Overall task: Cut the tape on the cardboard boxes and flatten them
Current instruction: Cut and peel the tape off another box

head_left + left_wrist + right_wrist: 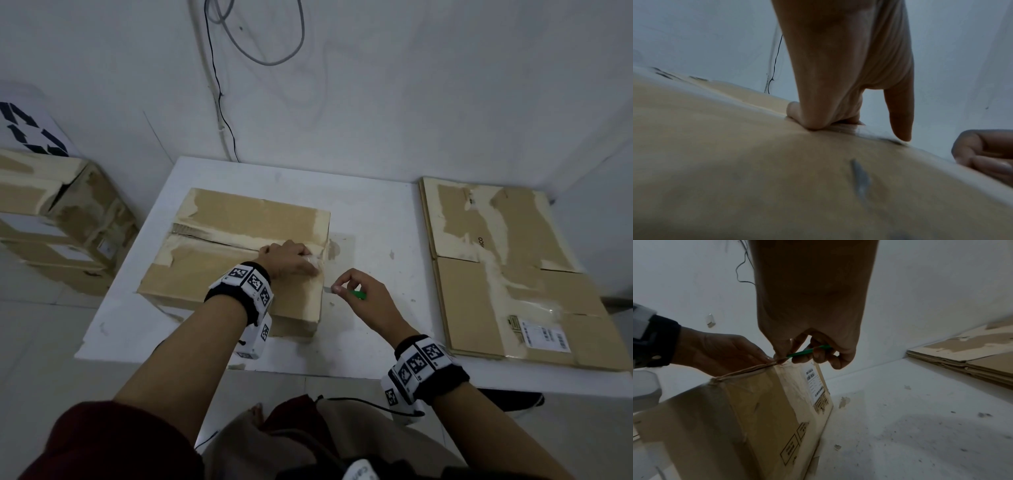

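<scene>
A taped cardboard box [233, 260] lies flat in the middle of the white table [376, 212]. My left hand [291, 258] rests on its top by the right edge, fingers curled down onto loose clear tape [314, 262]. In the left wrist view the knuckles [813, 123] press into the box top [735, 162]. My right hand [337, 286] grips a green-handled cutter [359, 294] just off that edge, its blade tip at the top corner. The right wrist view shows the cutter [809, 350] beside my left hand [719, 350] at the top seam of the box [760, 402].
A stack of flattened cardboard [507, 274] lies on the table's right end. More taped boxes [58, 219] are piled on the floor at the left, by a recycling sign [27, 130]. Cables [219, 102] hang on the wall behind the table.
</scene>
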Demonstrator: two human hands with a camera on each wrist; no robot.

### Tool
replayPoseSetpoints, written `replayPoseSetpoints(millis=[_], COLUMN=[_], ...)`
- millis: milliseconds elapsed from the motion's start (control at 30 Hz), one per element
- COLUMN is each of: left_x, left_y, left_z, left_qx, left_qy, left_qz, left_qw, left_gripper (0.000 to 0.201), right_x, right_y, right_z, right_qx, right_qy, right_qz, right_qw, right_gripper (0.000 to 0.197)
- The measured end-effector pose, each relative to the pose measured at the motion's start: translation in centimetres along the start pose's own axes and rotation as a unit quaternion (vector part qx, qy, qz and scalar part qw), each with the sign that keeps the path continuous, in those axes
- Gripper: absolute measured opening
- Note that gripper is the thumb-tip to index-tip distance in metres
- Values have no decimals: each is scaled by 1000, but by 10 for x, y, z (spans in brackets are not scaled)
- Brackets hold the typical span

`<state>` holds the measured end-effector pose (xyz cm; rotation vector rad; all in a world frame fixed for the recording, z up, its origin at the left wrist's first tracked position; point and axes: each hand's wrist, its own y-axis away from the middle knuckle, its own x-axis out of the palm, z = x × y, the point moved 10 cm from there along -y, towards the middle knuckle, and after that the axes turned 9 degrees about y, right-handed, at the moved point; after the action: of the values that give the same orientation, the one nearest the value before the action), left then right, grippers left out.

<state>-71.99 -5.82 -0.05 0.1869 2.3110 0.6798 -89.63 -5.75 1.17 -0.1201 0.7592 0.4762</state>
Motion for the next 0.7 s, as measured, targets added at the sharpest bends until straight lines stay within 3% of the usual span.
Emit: replayPoseSetpoints(millis=[100,267,367,433,533,600,700], left_x=[-2,1,1,-1,-5,-6,-12], left_y=[-2,-1,-1,-1,1,4,7], left_z=[3,2,3,4,4,5,4], left_qx=[-5,-6,-2,5,23,36,58], left_qy=[2,6,12,23,60,83,123], left_qz=[-4,-1,-16,-32,-63,-76,-109], left_qw=[1000,1000,1000,999,996,993,985], left_gripper=[52,71,71,67,49,54,48], right_x=[0,5,5,3,13,16,12], right_y=[1,5,3,3,5,7,0], right_z=[-2,3,7,11,10,8,11], right_qx=[4,-1,1,-4,-12,-9,-21], right_qy=[-1,-5,24,51,36,18,65], right_qz=[-7,-8,-51,-80,-38,-24,-64], right_qw=[1000,1000,998,995,999,1000,996], right_gripper=[8,10,10,10,12,14,13])
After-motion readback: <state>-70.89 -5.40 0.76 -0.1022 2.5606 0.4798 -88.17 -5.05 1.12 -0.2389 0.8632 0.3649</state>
